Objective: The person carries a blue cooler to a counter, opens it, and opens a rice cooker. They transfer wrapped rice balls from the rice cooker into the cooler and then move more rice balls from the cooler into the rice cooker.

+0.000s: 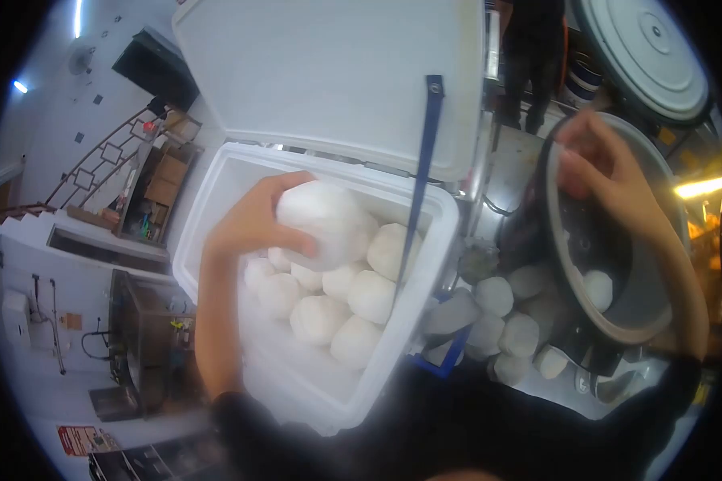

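My left hand grips a large white ball over a white cooler box. Inside the box lie several more white balls, and its lid stands raised behind. A dark blue strap hangs from the lid across the box's right side. At the right, my right hand is raised with curled fingers over the rim of a dark round container; whether it holds anything is hidden. One white piece sits inside that container.
Several whitish round pieces lie between box and container. A round grey lid is at the upper right. Another person's dark-clothed legs stand behind. Stairs and a metal sink counter are at the left.
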Tool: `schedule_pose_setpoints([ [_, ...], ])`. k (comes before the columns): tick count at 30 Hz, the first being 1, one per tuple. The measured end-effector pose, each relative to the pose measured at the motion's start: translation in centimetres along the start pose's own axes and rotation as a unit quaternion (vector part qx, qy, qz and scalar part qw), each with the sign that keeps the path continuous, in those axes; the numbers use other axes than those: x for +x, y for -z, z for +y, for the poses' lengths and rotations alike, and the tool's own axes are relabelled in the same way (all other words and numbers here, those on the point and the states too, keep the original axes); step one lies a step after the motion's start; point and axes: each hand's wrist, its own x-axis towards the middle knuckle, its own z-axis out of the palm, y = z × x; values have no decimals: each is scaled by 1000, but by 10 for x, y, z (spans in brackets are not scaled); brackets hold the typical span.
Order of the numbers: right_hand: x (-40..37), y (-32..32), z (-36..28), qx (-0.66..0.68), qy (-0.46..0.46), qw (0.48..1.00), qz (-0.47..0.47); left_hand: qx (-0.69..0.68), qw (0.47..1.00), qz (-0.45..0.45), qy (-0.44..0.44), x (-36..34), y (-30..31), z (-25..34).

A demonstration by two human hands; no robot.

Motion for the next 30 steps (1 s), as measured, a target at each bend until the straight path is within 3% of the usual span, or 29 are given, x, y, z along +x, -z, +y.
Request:
schedule_pose_setpoints([
  [2, -12, -28, -31, 61, 131, 989, -22, 9, 999, -17, -44, 5, -35, 35],
  [3, -22, -43, -48, 37, 146, 988, -13, -33, 995, -7, -94, 9, -54, 48],
  [5, -34, -61, -60, 13, 144, 989, 6, -79, 985, -23, -153, 19, -86, 69],
  [7, -35, -61, -60, 184, 101, 978, 10, -166, 963, 45, -205, 30, -107, 85],
  [8, -37, -52, -57, 179, 93, 979, 29, -111, 950, 110, -271, 43, -113, 73],
  [9, -36, -41, -52, 177, 99, 979, 35, -116, 949, 93, -278, 45, -115, 81],
  [11, -35, -16, -35, 181, 102, 977, 56, -314, 931, 73, -171, 35, -109, 100],
  [13, -36, 14, -1, 161, 70, 981, 87, -89, 988, -47, -119, 15, -62, 79],
  [15, -37, 41, 31, 100, -38, 988, 113, 9, 971, -233, -41, -2, -14, 48],
  [16, -38, 50, 49, 67, -117, 983, 124, 49, 975, -207, 62, -3, -4, 36],
  [17, -33, 55, 86, 37, -138, 979, 143, 90, 967, -175, 163, -3, 5, 18],
  [19, -22, 50, 145, 5, -191, 967, 168, 86, 962, -23, 256, 12, 18, -63],
  [22, -7, 33, 191, 51, -240, 958, 148, 210, 944, -12, 253, 26, 20, -158],
  [24, 3, 25, 205, 94, -239, 957, 137, 333, 922, -86, 176, 35, 18, -180],
  [25, 7, 22, 212, 119, -253, 952, 127, 333, 922, -89, 178, 36, 21, -194],
  [27, 9, 20, 221, 144, -268, 945, 117, 276, 898, -117, 321, 42, 24, -202],
  [30, 3, 27, 230, 194, -307, 929, 77, 248, 886, -120, 373, 43, 10, -165],
])
